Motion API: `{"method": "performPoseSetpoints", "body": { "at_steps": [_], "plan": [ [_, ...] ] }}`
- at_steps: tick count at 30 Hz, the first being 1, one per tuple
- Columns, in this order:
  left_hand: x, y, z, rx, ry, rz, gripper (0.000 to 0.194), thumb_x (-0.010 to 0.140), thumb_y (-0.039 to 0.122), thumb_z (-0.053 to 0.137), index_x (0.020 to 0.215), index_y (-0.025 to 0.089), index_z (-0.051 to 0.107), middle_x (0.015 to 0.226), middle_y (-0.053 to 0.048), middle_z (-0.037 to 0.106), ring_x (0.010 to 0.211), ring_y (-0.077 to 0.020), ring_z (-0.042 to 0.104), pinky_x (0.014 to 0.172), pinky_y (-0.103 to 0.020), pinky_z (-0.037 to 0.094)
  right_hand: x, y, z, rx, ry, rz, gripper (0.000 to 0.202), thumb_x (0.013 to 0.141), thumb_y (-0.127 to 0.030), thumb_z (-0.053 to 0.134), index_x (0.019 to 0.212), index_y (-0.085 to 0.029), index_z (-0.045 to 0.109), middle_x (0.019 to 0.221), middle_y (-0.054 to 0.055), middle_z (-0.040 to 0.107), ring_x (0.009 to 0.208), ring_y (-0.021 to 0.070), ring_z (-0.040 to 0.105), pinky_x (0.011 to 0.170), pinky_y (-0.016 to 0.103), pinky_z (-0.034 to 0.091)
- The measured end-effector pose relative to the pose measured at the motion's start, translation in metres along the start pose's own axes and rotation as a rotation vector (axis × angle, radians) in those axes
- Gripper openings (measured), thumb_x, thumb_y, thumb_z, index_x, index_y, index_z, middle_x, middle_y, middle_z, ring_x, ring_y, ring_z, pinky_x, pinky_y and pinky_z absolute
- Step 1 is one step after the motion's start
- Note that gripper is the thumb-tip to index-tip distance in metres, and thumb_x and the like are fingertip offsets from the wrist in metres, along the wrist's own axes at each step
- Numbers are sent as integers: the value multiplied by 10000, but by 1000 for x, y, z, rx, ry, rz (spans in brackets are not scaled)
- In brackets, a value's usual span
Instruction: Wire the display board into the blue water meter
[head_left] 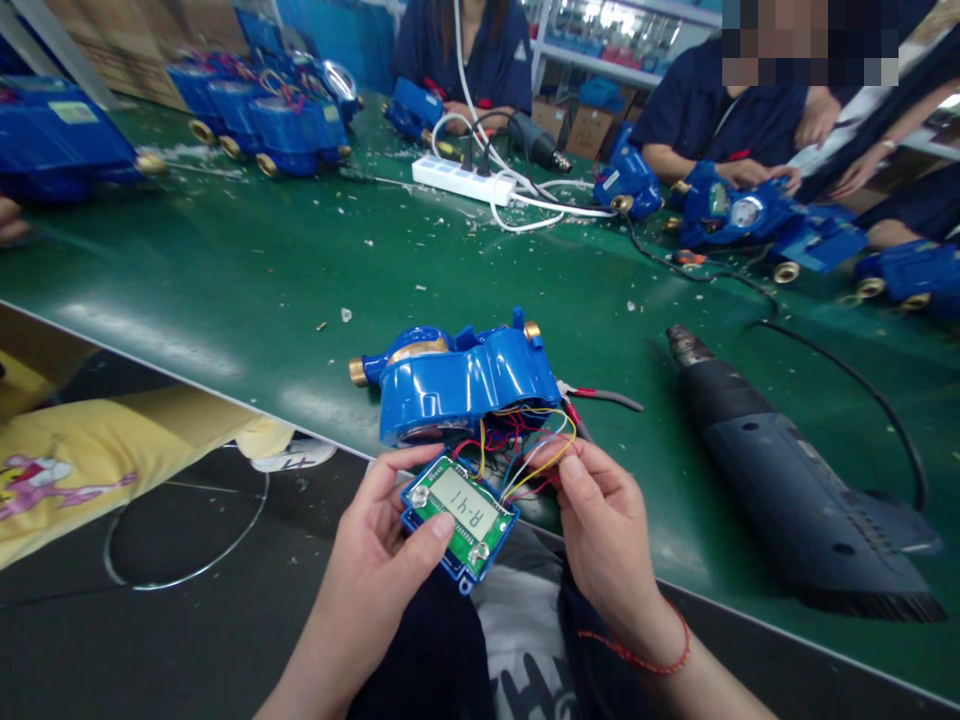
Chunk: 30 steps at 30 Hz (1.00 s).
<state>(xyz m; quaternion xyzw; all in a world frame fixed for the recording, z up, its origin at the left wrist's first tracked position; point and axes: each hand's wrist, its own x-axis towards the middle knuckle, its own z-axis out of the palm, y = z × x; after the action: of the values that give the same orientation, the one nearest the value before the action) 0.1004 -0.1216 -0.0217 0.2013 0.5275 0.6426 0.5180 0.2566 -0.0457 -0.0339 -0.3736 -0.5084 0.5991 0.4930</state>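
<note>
My left hand [401,545] grips a small circuit board with an LCD display [463,505] in a blue frame, the thumb pressed on its face. The display reads upside down from here. Thin coloured wires [541,462] run from the board to a blue water meter [472,385] lying at the table's edge, with brass pipe ends. My right hand [600,500] pinches some of these wires, a yellow one among them, between thumb and fingers. A grey cable [611,398] with red sleeving comes out of the meter's right side.
A heat gun [787,480] lies on the green table [225,270] to the right. Farther back are a white power strip [463,182], another heat gun [536,140] and several blue meters [277,125]. Co-workers sit across the table. Someone in yellow trousers [127,460] is at the left.
</note>
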Motion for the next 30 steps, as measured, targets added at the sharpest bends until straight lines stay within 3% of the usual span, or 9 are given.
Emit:
{"method": "performPoseSetpoints", "body": {
  "at_steps": [7,11,24,27,30],
  "plan": [
    [-1,1,-2,-50,1,-34,407,721,272,805,1095,238,649,1004,-36,737,849,-175,696,746,-247,543,1,-5,-1,-50,-60,-34,36,854,-258,709,821,-245,712,818,-3,656,799,131,588,764,245,462],
    [0,0,-5,-52,-35,-43,401,726,274,809,1095,249,653,1065,-35,731,874,-178,699,757,-252,551,3,-9,-3,-161,-76,-63,72,869,-247,681,799,-229,687,809,2,641,785,136,583,751,256,460],
    [4,-1,-2,-59,-31,-56,404,698,286,827,1062,237,659,1006,-37,731,887,-185,687,765,-257,539,10,-11,-4,-600,38,-428,181,868,-93,591,729,-207,612,757,-8,638,786,147,562,735,277,431],
    [5,-2,-4,-45,-51,-57,391,716,283,817,1068,242,652,1026,-31,729,909,-184,683,782,-261,539,12,-10,-7,-569,74,-391,160,856,-101,606,737,-209,619,764,-12,621,775,137,553,722,262,425],
    [7,-2,-7,-43,-74,-67,404,718,302,817,1079,239,647,1076,-42,722,946,-210,685,800,-288,544,13,-9,-10,-374,5,-231,101,902,-201,605,836,-233,674,849,-6,651,825,132,579,767,255,443]
  ]
}}
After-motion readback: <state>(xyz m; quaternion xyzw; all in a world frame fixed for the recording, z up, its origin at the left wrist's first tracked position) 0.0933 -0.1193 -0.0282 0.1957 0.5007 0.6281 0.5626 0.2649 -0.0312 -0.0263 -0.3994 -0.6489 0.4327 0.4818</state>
